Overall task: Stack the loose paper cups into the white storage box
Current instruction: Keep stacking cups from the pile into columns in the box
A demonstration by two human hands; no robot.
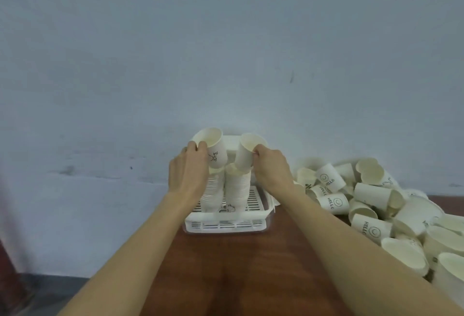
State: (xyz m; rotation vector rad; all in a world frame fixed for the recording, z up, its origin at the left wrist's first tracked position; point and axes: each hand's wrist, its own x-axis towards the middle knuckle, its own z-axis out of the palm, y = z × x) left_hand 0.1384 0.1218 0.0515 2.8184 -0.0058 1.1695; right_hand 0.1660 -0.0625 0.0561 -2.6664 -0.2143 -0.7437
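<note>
From the head camera, both arms are reaching forward over the brown table [251, 265] toward the white storage box [226, 224], which is sitting against the pale wall. The left hand [187, 174] is gripping a cup marked "Hi" [213, 148] with fingers curled round its rim, tilting it over the left stack [213, 191]. The right hand [272, 170] is pinching a plain cup [247, 151] at its rim, and that cup is leaning over the right stack [237, 190]. Both stacks are standing side by side on the box's slotted floor and rising well above its low walls.

The main risk, as I judge it, is lying in that height — two tall columns of light paper cups, close together, are being loaded at once. Either held cup is coming in tilted rather than square to the top rim beneath it, so it may be catching an edge and pushing the column sideways instead of nesting. A nudge to one stack could be knocking the other, and the left wrist is hanging just beside the left stack, where a brush could tip it.

To the right, the pile of loose cups [376, 205] is spreading near the table's edge — many are still waiting, and a careless reach could be rolling some off.
</note>
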